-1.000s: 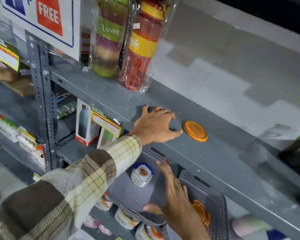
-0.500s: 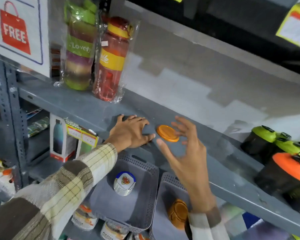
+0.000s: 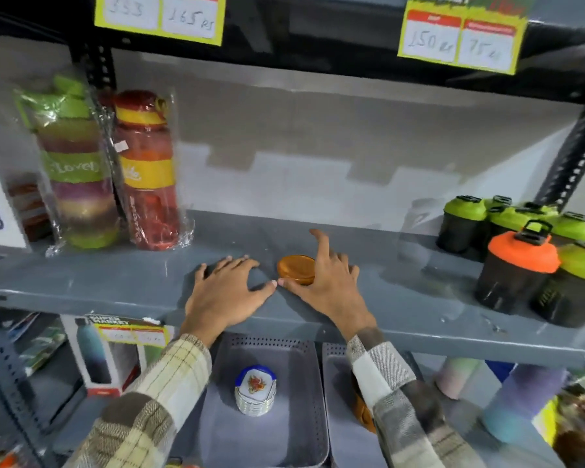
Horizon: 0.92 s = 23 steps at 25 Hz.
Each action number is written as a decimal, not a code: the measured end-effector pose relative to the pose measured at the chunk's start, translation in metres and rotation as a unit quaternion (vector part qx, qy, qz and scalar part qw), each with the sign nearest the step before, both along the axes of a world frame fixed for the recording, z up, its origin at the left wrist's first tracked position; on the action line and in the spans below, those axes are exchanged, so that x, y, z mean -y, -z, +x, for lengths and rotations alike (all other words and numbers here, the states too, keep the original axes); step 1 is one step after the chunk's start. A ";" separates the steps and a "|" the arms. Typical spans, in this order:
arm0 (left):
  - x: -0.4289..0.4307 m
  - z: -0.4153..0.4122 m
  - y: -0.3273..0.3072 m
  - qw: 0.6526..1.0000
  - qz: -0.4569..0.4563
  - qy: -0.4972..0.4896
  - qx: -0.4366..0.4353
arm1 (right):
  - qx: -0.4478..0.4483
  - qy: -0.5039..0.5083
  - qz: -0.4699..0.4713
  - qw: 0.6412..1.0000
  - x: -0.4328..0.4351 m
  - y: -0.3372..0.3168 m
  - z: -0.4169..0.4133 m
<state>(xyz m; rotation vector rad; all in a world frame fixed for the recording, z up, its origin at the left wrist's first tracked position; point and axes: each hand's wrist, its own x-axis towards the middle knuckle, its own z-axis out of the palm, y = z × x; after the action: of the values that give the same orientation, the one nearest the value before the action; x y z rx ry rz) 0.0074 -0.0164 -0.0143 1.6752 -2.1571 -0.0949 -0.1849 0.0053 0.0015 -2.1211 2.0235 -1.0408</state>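
I'm at the pickup: my right hand curls round the orange lid on the shelf, my left hand lies flat and spread. Next, I judge: pinch firmly, then lift.

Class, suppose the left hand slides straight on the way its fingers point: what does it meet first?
Probably only bare shelf, then the back wall; the left hand points just left of the orange lid, though depth is unclear.
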 end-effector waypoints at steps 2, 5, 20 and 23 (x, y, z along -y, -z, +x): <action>0.000 0.001 -0.001 1.000 0.007 -0.001 0.001 | -0.001 0.004 0.014 1.000 0.001 0.003 0.000; -0.001 0.001 -0.001 1.000 0.009 0.002 0.000 | -0.010 0.004 -0.006 1.000 0.004 0.005 -0.002; -0.003 0.002 -0.004 1.000 0.019 -0.003 -0.019 | 0.157 -0.025 -0.296 0.942 -0.068 -0.040 0.002; -0.004 0.001 -0.001 1.000 0.005 0.001 -0.031 | 0.149 -0.053 -0.383 0.910 -0.119 -0.078 0.013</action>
<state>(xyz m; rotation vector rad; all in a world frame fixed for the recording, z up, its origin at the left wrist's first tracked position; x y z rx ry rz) 0.0088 -0.0123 -0.0128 1.6527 -2.1170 -0.1554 -0.1720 0.1247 0.0796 -2.1023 1.4615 -2.2485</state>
